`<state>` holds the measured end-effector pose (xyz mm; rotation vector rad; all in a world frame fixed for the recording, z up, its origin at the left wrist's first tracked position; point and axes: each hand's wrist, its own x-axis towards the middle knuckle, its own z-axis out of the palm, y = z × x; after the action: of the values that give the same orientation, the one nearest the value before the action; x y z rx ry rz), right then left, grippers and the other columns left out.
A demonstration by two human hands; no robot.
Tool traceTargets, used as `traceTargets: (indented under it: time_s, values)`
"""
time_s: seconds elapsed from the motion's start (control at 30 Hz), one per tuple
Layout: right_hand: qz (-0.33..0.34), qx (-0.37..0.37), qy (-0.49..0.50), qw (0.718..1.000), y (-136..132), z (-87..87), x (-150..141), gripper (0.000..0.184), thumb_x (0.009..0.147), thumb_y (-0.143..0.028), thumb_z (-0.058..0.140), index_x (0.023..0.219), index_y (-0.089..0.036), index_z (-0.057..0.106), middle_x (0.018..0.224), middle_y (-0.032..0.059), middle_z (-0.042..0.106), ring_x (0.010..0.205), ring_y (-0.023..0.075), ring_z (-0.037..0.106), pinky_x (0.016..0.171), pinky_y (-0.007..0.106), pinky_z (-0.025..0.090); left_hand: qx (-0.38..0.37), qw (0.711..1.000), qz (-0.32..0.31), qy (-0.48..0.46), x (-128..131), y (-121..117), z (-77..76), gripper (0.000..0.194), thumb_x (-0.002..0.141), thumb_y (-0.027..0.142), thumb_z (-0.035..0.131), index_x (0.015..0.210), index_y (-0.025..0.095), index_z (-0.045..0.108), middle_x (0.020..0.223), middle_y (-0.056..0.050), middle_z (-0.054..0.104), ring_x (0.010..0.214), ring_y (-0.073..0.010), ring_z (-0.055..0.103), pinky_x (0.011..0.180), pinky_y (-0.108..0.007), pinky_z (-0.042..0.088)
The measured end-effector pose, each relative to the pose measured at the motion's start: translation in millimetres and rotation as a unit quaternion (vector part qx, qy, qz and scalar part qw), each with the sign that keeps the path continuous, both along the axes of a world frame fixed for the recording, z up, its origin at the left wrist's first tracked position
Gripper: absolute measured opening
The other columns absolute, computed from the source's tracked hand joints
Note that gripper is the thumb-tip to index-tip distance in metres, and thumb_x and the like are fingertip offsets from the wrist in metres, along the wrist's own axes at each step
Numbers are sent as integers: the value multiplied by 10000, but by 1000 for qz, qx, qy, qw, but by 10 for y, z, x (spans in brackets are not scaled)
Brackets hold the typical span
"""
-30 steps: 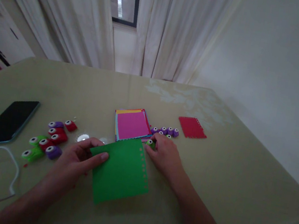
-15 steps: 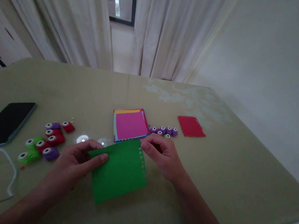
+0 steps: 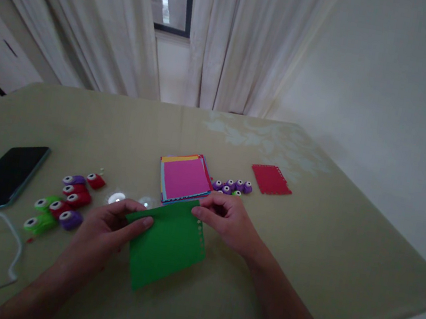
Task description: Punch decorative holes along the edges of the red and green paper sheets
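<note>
A green sheet of paper (image 3: pixel 164 249) is held up above the table, tilted, with a row of small punched holes down its right edge. My left hand (image 3: pixel 113 227) pinches its upper left corner, thumb on top. At the upper right corner, the fingers of my right hand (image 3: pixel 229 221) are closed on the paper's edge. Just beyond my right hand sit several small purple eyed figures (image 3: pixel 238 185) and a partly hidden green one (image 3: pixel 236 193). Behind the green sheet lies a stack of coloured paper (image 3: pixel 188 177), pink on top.
Left of my left hand is a cluster of red, purple and green eyed figures (image 3: pixel 76 199). A dark tablet (image 3: pixel 3 177) and a white cable (image 3: pixel 16 241) lie farther left. A red punched sheet (image 3: pixel 271 180) rests at right. Two clear round items (image 3: pixel 117 197) are near the stack.
My right hand has let go of the small green figure and moved left to the green sheet's upper right corner. My left hand keeps its hold. The view has shifted slightly.
</note>
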<state>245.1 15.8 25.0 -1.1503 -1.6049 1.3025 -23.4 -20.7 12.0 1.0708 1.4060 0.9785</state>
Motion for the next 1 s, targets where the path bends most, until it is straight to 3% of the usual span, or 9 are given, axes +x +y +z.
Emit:
traceTargets:
  time_s: [0.43, 1.0]
  values:
    - [10, -24, 1, 1000, 5, -10, 13, 283, 858, -457, 823, 863, -174, 807, 780, 36, 711, 688, 158, 582, 626, 287, 427, 8, 999, 44, -10, -55, 18, 16, 468, 654, 563, 942, 863, 199, 734, 759, -21, 757, 630, -183, 691, 528, -239, 538]
    - [39, -32, -7, 999, 4, -26, 33, 277, 875, -443, 815, 854, -167, 801, 730, 12, 671, 642, 136, 530, 601, 274, 377, 7, 993, 87, -77, -112, 49, 8, 466, 664, 503, 961, 913, 213, 694, 765, 5, 777, 577, -163, 691, 492, -227, 549]
